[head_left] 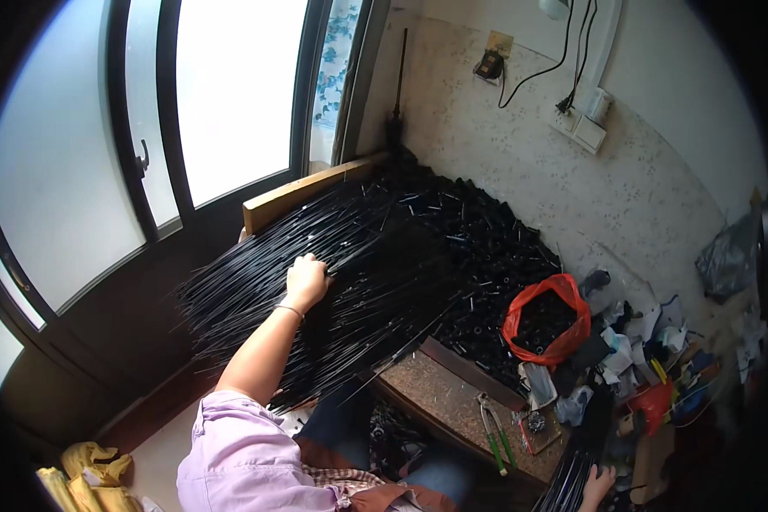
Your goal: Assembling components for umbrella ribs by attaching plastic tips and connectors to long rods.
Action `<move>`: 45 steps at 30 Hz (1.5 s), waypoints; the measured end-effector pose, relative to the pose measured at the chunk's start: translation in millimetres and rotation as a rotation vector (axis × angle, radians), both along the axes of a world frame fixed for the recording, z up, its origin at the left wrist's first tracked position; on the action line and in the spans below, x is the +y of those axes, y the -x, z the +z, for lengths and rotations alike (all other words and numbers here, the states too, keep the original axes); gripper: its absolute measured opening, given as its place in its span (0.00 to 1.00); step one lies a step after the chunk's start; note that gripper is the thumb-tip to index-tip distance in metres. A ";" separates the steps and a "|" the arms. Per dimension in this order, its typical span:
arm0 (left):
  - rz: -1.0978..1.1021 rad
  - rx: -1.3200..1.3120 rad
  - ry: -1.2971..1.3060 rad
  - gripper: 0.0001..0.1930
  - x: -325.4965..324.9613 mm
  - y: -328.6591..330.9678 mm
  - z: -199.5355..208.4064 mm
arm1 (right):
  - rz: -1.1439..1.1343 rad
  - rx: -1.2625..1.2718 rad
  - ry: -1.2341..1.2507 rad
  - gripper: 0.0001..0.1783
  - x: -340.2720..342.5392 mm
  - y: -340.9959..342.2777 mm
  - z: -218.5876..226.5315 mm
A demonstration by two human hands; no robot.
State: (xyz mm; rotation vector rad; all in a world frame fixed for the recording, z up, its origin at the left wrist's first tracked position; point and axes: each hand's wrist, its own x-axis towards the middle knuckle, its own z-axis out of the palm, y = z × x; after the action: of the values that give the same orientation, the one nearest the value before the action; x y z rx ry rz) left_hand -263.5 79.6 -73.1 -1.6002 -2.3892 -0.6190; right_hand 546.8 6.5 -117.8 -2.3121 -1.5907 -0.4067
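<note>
Head: black rods slant lower-left.

one left hand and one right hand show, two in all. there is one worktop, one open red bag, one pair of green-handled pliers, one long wooden board, one brown bar, one wristband, one lilac sleeve and one window handle. the thin black rods and short black tubes are too many to count.

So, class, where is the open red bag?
In the head view, the open red bag sits right of centre among the heaped black pieces, beyond the pliers.
</note>
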 end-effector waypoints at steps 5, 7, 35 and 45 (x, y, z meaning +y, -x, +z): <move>0.092 0.000 -0.243 0.10 0.4 13.2 1.3 | 0.331 0.133 -0.193 0.15 9.3 101.3 53.1; 0.158 0.073 -0.233 0.11 1.8 15.9 -4.1 | 0.457 0.274 -0.244 0.14 11.4 168.3 67.3; -0.719 -1.179 -0.305 0.13 52.6 -170.1 202.7 | 0.873 0.317 0.018 0.13 11.9 264.8 -22.5; -0.894 -1.405 -0.640 0.08 60.3 -287.8 116.0 | 0.822 0.326 0.073 0.15 5.7 252.8 -26.4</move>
State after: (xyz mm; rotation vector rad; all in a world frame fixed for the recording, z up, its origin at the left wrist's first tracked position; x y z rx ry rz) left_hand 24.3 139.9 42.8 -2.0794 -1.2472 -3.0349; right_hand 294.0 12.1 -144.2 -1.4546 -2.1811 0.2154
